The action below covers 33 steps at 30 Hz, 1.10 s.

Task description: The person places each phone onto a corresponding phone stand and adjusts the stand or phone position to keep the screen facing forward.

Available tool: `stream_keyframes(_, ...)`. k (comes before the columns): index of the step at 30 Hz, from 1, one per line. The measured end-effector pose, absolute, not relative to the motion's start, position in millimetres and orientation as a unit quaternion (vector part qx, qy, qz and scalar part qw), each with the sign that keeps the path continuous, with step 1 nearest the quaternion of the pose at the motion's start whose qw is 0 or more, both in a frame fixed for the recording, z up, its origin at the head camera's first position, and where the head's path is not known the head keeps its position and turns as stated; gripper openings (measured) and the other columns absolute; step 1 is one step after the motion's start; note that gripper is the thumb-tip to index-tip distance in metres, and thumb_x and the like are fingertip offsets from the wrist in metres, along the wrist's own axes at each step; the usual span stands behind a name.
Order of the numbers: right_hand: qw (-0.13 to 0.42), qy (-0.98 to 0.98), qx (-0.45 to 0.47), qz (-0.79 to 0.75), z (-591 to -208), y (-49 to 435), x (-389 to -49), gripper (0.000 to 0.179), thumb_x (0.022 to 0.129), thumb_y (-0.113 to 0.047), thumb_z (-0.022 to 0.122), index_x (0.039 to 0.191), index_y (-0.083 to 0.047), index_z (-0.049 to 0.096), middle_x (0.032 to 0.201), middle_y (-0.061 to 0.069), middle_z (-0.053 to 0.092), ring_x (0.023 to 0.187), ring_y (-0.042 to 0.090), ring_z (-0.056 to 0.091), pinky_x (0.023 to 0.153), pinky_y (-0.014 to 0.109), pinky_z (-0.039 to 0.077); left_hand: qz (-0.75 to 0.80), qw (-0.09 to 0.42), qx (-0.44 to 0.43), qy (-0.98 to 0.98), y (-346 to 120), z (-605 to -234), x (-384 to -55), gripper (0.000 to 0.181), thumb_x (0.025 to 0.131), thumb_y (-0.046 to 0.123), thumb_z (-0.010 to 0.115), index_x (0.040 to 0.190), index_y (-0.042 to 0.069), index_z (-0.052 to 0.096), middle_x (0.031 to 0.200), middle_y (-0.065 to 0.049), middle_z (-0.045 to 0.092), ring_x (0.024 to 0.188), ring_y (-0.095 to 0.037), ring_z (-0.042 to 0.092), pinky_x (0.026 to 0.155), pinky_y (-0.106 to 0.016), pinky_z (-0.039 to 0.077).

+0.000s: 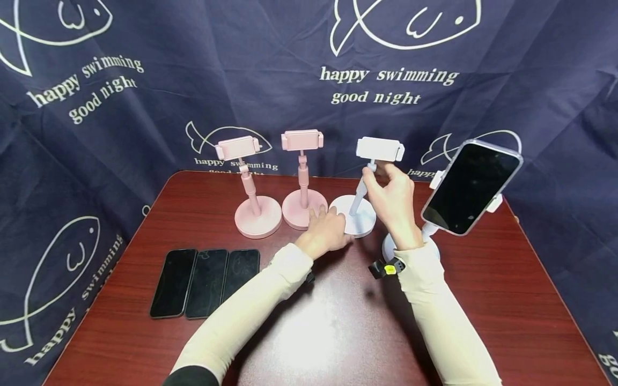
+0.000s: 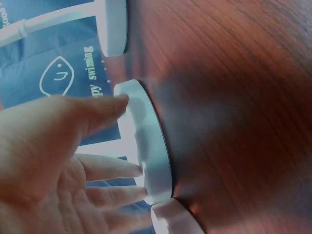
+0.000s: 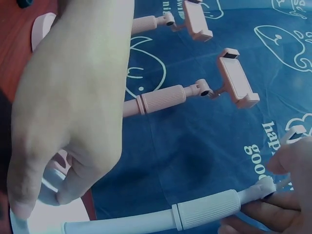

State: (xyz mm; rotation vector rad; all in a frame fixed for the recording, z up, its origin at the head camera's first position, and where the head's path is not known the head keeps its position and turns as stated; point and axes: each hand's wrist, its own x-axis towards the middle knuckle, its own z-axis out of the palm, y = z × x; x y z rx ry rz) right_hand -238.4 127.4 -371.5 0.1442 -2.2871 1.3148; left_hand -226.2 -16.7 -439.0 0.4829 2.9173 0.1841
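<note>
A white phone stand (image 1: 358, 199) with a round base stands right of the middle of the table, its phone clamp (image 1: 379, 149) without a phone. My left hand (image 1: 324, 231) holds the base at its front edge; in the left wrist view its thumb and fingertips lie spread along the base's rim (image 2: 151, 141). Just under the clamp, my right hand (image 1: 393, 195) grips the stand's neck between thumb and fingers. The right wrist view shows the same ribbed white stem (image 3: 209, 210) running from the left hand at the base up to the right hand (image 3: 287, 195).
Two pink phone stands (image 1: 258, 217) (image 1: 303, 182) stand to the left, the nearer one's base close beside the white base. On the right, another stand carries a tilted phone (image 1: 475, 187), its white base (image 1: 410, 249) partly behind my right wrist. Three dark phones (image 1: 207, 284) lie side by side at front left.
</note>
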Motion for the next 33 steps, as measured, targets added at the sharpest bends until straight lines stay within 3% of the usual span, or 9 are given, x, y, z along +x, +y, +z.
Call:
stream_keyframes(4, 0.252, -0.848, 0.047, 0.465, -369, 129, -237, 0.028, 0.099, -0.024, 0.063, 0.114, -0.006, 0.077, 0.1, 0.01, 0.079, 0.09, 0.023, 0.077, 0.079, 0.024, 0.053, 0.044, 0.057, 0.199, 0.977, -17, -442, -224, 0.03, 0.095, 0.034, 0.072, 0.11, 0.008, 0.077, 0.116, -0.012, 0.066, 0.114, -0.028, 0.065, 0.093, -0.047, 0.057)
stream_keyframes(6, 0.256, -0.85, 0.046, 0.458, -368, 130, -235, 0.027, 0.099, -0.025, 0.062, 0.111, -0.007, 0.079, 0.098, 0.01, 0.08, 0.089, 0.022, 0.077, 0.08, 0.03, 0.055, 0.031, 0.042, 0.213, 0.976, -17, -443, -222, 0.025, 0.095, 0.03, 0.071, 0.107, 0.009, 0.078, 0.11, -0.011, 0.068, 0.105, -0.026, 0.067, 0.081, -0.044, 0.061)
stream_keyframes(9, 0.258, -0.851, 0.045, 0.455, -366, 131, -232, 0.027, 0.099, -0.026, 0.062, 0.11, -0.008, 0.079, 0.098, 0.009, 0.08, 0.088, 0.021, 0.078, 0.08, 0.032, 0.057, 0.019, 0.028, 0.224, 0.974, -17, -445, -219, 0.023, 0.096, 0.03, 0.071, 0.107, 0.011, 0.078, 0.105, -0.011, 0.069, 0.1, -0.025, 0.069, 0.075, -0.044, 0.062)
stream_keyframes(14, 0.26, -0.854, 0.045, 0.448, -367, 132, -224, 0.026, 0.099, -0.027, 0.062, 0.108, -0.009, 0.08, 0.097, 0.008, 0.08, 0.088, 0.02, 0.078, 0.076, 0.022, 0.054, 0.024, 0.02, 0.232, 0.972, -20, -444, -214, 0.02, 0.097, 0.028, 0.07, 0.104, 0.012, 0.079, 0.101, -0.008, 0.07, 0.094, -0.023, 0.072, 0.073, -0.04, 0.062)
stream_keyframes(17, 0.267, -0.857, 0.058, 0.437, -368, 131, -218, 0.023, 0.098, -0.025, 0.064, 0.104, -0.009, 0.08, 0.095, 0.008, 0.08, 0.086, 0.02, 0.078, 0.074, 0.022, 0.052, 0.039, 0.008, 0.232, 0.972, -26, -444, -209, 0.017, 0.096, 0.024, 0.07, 0.1, 0.01, 0.079, 0.097, -0.007, 0.071, 0.089, -0.023, 0.073, 0.072, -0.039, 0.062)
stream_keyframes(25, 0.283, -0.858, 0.102, 0.417, -368, 131, -204, 0.017, 0.096, -0.019, 0.07, 0.095, -0.006, 0.081, 0.082, 0.01, 0.078, 0.071, 0.021, 0.07, 0.063, 0.012, 0.04, 0.077, -0.017, 0.234, 0.969, -42, -445, -200, 0.016, 0.091, 0.023, 0.078, 0.08, 0.011, 0.075, 0.089, -0.004, 0.07, 0.081, -0.023, 0.073, 0.068, -0.038, 0.061)
stream_keyframes(33, 0.275, -0.861, 0.111, 0.413, -368, 132, -193, 0.018, 0.097, -0.019, 0.069, 0.098, -0.006, 0.081, 0.082, 0.01, 0.078, 0.073, 0.019, 0.072, 0.064, 0.007, 0.04, 0.091, -0.015, 0.232, 0.968, -47, -445, -196, 0.021, 0.088, 0.029, 0.082, 0.077, 0.013, 0.074, 0.086, -0.004, 0.07, 0.082, -0.021, 0.071, 0.067, -0.038, 0.058)
